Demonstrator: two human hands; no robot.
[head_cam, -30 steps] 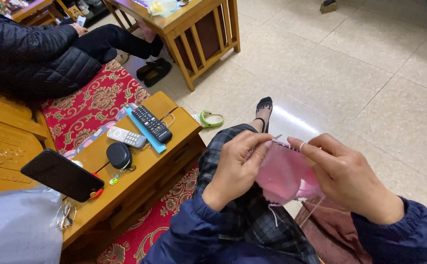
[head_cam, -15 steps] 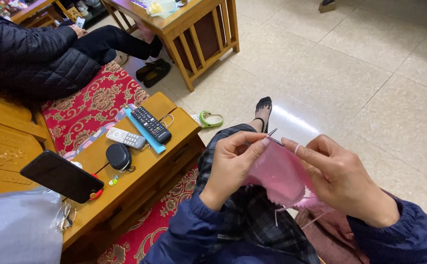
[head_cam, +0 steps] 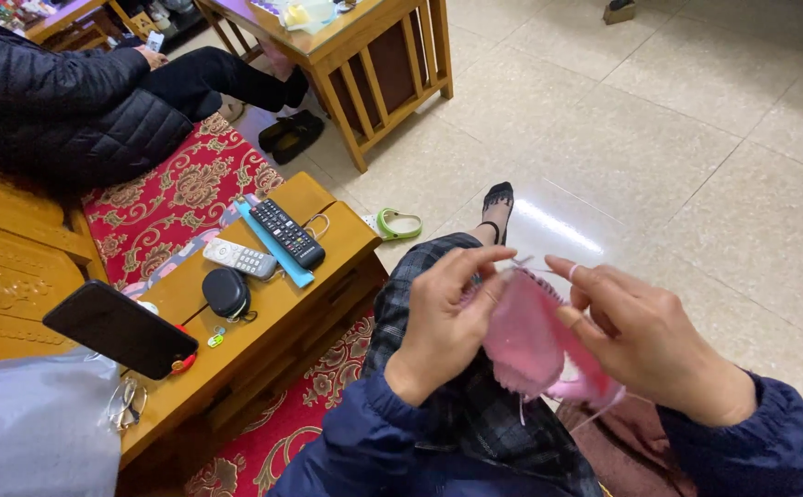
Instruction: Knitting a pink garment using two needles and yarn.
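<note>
Pink knitting (head_cam: 532, 339) sits between our hands over the lap, hanging down from the needles so its long side runs top to bottom. We've got the left hand (head_cam: 444, 317) pinching its left edge, fingers closed on the fabric. Our right hand (head_cam: 645, 340) grips the right side, index finger up with yarn looped over it. The thin needle tips (head_cam: 523, 264) poke out up top, pointing away from us. Tiled floor (head_cam: 696, 156) ahead is open; the wooden bench (head_cam: 277, 304) with remotes (head_cam: 286, 232) sits close on the left.
</note>
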